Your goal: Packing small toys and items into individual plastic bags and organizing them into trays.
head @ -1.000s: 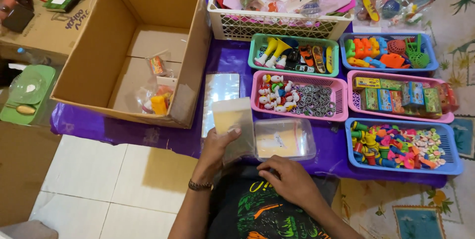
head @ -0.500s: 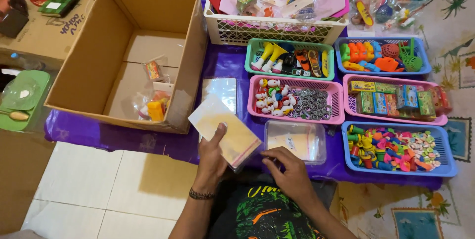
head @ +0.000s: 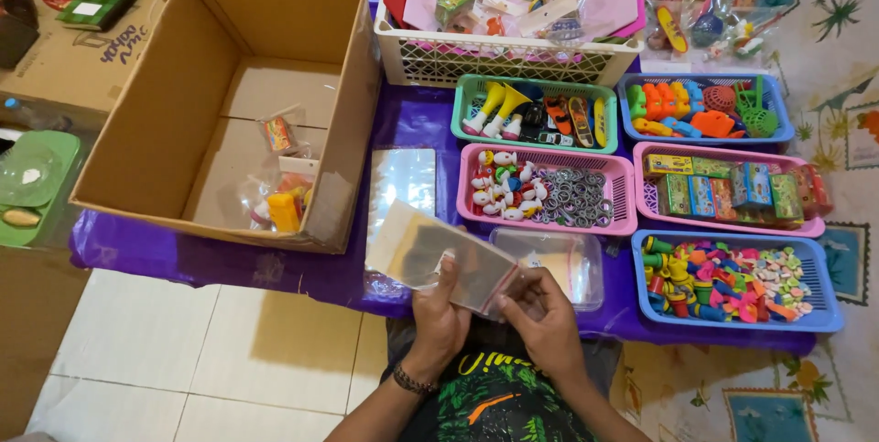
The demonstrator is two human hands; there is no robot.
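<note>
My left hand (head: 439, 318) and my right hand (head: 540, 318) both grip a clear plastic bag (head: 439, 254), which I hold flat and tilted just above the table's near edge. The left thumb lies on the bag's middle. The right fingers pinch its lower right end. A stack of more clear bags (head: 401, 181) lies on the purple table cover (head: 183, 259) just beyond. A clear lidded box (head: 558, 259) sits right behind my right hand.
An open cardboard box (head: 165, 85) with a few packed bags inside stands at left. Several small baskets of toys fill the right: green (head: 476, 85), pink (head: 623, 213), blue (head: 815, 318). A white basket (head: 504, 62) stands behind. Tiled floor lies below.
The bag has turned from upright to flat and tilted. My right hand has come up from my lap and taken hold of its end.
</note>
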